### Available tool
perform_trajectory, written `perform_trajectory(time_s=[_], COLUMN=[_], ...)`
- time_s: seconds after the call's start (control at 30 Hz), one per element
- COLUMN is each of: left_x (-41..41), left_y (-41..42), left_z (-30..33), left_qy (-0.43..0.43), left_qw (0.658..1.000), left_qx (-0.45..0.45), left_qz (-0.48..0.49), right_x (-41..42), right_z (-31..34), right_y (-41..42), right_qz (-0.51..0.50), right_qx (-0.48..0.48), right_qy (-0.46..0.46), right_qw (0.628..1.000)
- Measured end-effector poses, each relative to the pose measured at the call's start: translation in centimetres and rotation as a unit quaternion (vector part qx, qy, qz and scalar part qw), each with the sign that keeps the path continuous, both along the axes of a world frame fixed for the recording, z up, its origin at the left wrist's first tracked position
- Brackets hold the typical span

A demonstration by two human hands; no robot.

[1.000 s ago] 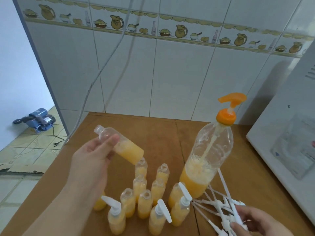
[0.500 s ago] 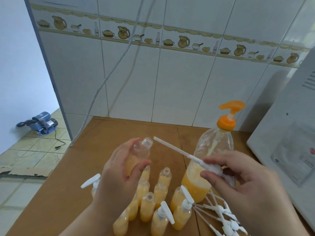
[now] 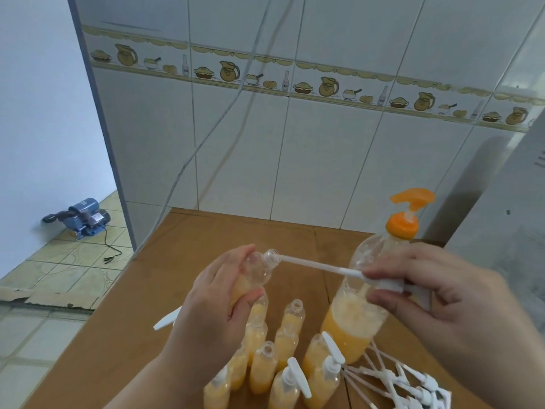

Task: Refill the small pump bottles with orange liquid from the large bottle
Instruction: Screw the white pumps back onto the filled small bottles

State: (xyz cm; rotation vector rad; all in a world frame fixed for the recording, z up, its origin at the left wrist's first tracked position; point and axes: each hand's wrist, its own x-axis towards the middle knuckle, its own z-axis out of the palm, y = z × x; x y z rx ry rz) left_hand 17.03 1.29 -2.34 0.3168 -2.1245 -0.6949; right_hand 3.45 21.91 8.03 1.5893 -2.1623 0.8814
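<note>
Tilt lets you thread it: your left hand grips the small clear half-filled bottle angled so the white pump's dip tube, pinched by your right hand, meets its mouth.

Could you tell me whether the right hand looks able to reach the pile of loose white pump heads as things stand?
Probably not at once: the right hand pinches a white pump head with its long tube. The pile of loose white pump heads lies just below it, uncovered.

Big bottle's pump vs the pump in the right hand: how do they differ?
The large bottle's pump is orange, fitted and upright. The white pump is loose, pinched sideways by the right hand, tube tip at the mouth of the small bottle. Both have a spout head.
</note>
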Motion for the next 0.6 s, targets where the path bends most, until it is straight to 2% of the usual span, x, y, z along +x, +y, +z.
perform_trajectory(time_s=[0.17, 0.23, 0.33, 0.43, 0.57, 0.6], left_x=[-0.1, -0.4, -0.7, -1.2, -1.1, -1.0], left_y=[0.2, 0.5, 1.5, 2.0, 1.9, 1.9], left_z=[0.2, 0.7, 1.5, 1.8, 2.6, 2.9], left_qy=[-0.028, -0.045, -0.045, -0.03, -0.03, -0.044], left_qw=[0.998, 0.995, 0.997, 0.998, 0.998, 0.996], left_qx=[-0.048, -0.094, -0.037, 0.017, 0.051, 0.069], left_qz=[0.005, -0.009, -0.053, -0.046, -0.034, -0.043], right_x=[-0.3, 0.1, 1.0, 1.6, 1.7, 1.5], right_z=[0.6, 1.3, 1.5, 0.6, -0.3, -0.3], right_y=[-0.9, -1.9, -4.2, -6.6, -8.3, -8.4], right_qz=[-0.008, -0.004, 0.035, 0.071, 0.075, 0.091], right_qx=[0.027, 0.008, -0.05, -0.085, -0.058, -0.063], right_qy=[0.055, 0.04, -0.109, -0.3, -0.374, -0.417], right_qw=[0.998, 0.999, 0.992, 0.947, 0.923, 0.902])
